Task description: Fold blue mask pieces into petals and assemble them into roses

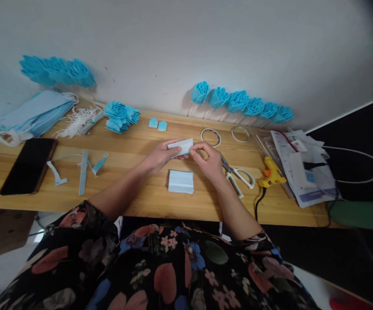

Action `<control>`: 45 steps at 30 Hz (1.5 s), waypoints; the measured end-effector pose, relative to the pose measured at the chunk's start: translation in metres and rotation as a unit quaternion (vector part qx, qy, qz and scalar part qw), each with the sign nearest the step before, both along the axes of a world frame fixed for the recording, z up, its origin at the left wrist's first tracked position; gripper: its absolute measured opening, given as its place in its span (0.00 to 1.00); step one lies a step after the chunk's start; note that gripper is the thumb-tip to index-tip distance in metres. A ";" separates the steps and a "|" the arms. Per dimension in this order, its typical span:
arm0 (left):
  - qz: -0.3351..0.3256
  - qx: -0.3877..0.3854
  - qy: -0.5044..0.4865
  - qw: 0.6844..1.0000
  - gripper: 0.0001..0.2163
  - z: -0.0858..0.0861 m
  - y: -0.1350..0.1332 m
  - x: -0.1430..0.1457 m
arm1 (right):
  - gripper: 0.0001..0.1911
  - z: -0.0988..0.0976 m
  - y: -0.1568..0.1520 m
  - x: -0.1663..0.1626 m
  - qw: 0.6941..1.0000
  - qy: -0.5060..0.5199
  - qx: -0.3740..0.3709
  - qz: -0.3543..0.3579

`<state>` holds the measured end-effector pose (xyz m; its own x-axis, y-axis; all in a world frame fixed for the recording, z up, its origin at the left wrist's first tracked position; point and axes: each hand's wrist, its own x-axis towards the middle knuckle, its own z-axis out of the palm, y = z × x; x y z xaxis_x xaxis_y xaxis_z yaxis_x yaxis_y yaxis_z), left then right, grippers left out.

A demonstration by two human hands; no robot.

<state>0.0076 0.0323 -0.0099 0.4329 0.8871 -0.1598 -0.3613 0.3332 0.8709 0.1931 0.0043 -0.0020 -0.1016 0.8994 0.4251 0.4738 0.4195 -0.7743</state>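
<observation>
A folded piece of pale blue face mask fabric (185,144) is held up above the middle of the table between both hands. My left hand (164,156) grips its left part, thumb on top and fingers beneath. At its right end, my right hand (208,158) pinches the edge between thumb and fingertips. Just below, a pleated mask piece (180,181) lies flat on the wood. Scissors (236,173) with white handles rest beside my right hand. Two small cut blue pieces (157,124) lie farther back.
Blue fabric flowers (238,101) on stems lean along the wall, with more flowers (118,116) at left. Stacked masks (39,113), a phone (28,165) and scraps (83,172) occupy the left side. Tape rolls (211,137), a yellow glue gun (272,172) and plastic packaging (302,172) lie right.
</observation>
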 end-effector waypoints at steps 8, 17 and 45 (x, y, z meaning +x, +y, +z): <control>-0.006 0.031 0.039 0.999 0.14 0.000 0.000 0.001 | 0.06 -0.004 0.002 0.002 0.999 -0.012 -0.020 -0.022; 0.034 0.127 0.175 0.976 0.22 0.001 -0.001 0.000 | 0.06 -0.007 0.004 0.001 0.998 0.020 -0.046 -0.024; 0.006 0.053 0.096 0.994 0.11 0.000 -0.001 0.002 | 0.30 -0.016 0.007 -0.004 0.972 0.153 -0.159 0.076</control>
<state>0.0096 0.0308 -0.0100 0.3920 0.9087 -0.1437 -0.1879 0.2320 0.9544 0.1890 0.0111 -0.0177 -0.1563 0.9748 0.1594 0.1516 0.1831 -0.9713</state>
